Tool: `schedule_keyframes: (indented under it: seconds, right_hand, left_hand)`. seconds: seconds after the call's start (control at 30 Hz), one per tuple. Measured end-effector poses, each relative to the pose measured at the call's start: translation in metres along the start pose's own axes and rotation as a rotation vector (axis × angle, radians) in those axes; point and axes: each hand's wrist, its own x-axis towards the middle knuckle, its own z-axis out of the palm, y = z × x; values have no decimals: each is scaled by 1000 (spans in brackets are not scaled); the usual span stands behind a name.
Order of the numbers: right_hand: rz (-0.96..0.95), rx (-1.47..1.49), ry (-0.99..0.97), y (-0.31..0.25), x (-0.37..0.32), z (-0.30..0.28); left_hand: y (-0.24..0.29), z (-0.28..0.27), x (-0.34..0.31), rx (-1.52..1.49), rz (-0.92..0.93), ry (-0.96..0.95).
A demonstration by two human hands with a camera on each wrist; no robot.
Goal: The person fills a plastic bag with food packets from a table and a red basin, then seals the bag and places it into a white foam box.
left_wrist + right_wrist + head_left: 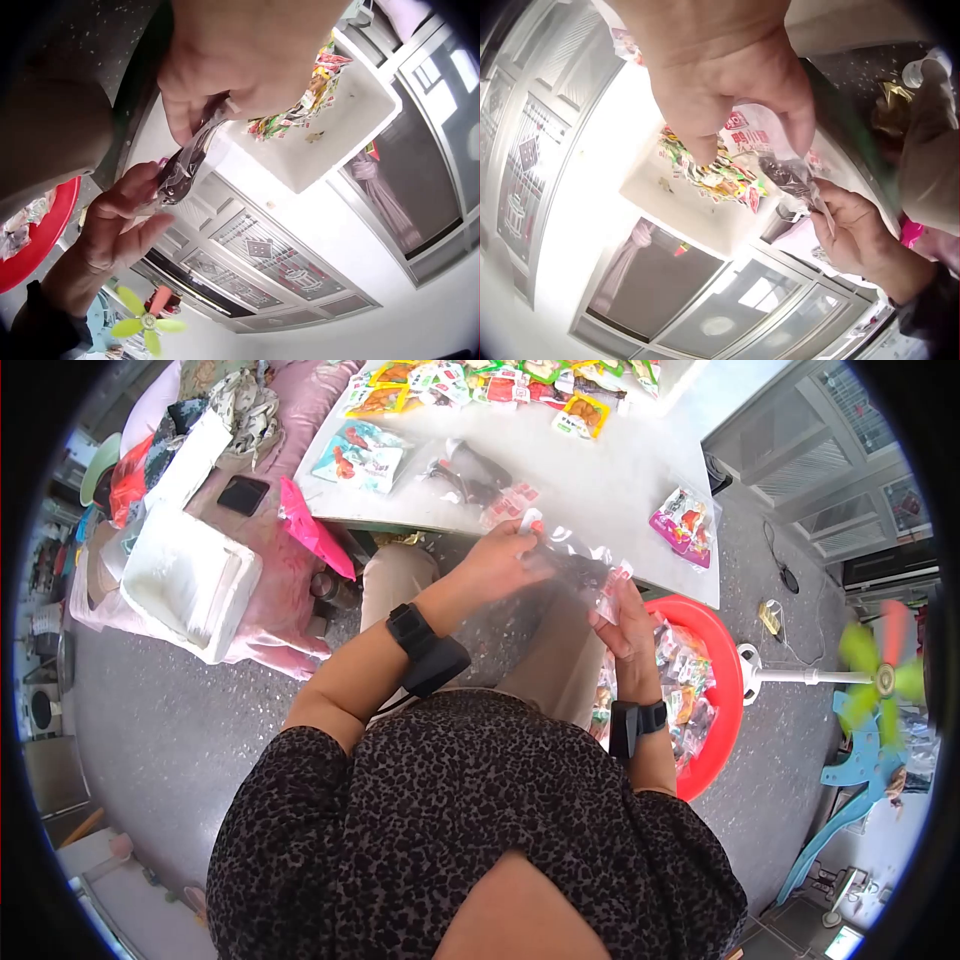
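Note:
Both hands hold a clear plastic packet (pixel 578 568) with dark food inside and red-and-white print at one end. My left hand (pixel 505 565) pinches its left end, and my right hand (pixel 628 625) grips the printed end between thumb and fingers. In the right wrist view the printed label (pixel 751 135) shows between thumb and fingers of the right hand. The left wrist view shows the packet (pixel 184 169) stretched between the two hands. Another clear packet with dark contents (pixel 475 472) lies on the white table (pixel 620 480), just beyond the left hand.
A red tub (pixel 728 680) full of small packets stands beside the right forearm. On the table lie a teal packet (pixel 362 455) and a purple packet (pixel 685 525). A white box (pixel 337 142) holds colourful packets. Left are a foam box (pixel 190 580) and a phone (pixel 243 495).

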Motion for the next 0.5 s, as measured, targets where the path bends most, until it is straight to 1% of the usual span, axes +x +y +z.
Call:
schedule_keyframes:
  seconds: [0.03, 0.1, 0.13, 0.2, 0.23, 0.33, 0.43, 0.5]
  right_hand:
    - [-38, -13, 45, 3, 1, -5]
    - [-119, -44, 132, 5, 11, -13]
    - [-146, -43, 126, 3, 13, -19]
    - [-197, -38, 119, -1, 15, -28]
    - [-225, -8, 185, -2, 16, -24]
    - [-218, 22, 207, -1, 24, -35]
    - [-220, -11, 284, 5, 37, -34]
    - [-224, 18, 258, 9, 45, -34]
  left_hand:
    - [-3, 2, 1, -102, -41, 7]
    - [-1, 7, 2, 85, -4, 104]
    - [0, 9, 2, 178, 15, 154]
    - [5, 0, 7, 905, 388, 362]
    - [9, -5, 9, 1271, 576, 456]
    - [14, -15, 12, 1969, 955, 436]
    - [11, -14, 18, 2077, 830, 405]
    - [9, -17, 23, 2117, 760, 399]
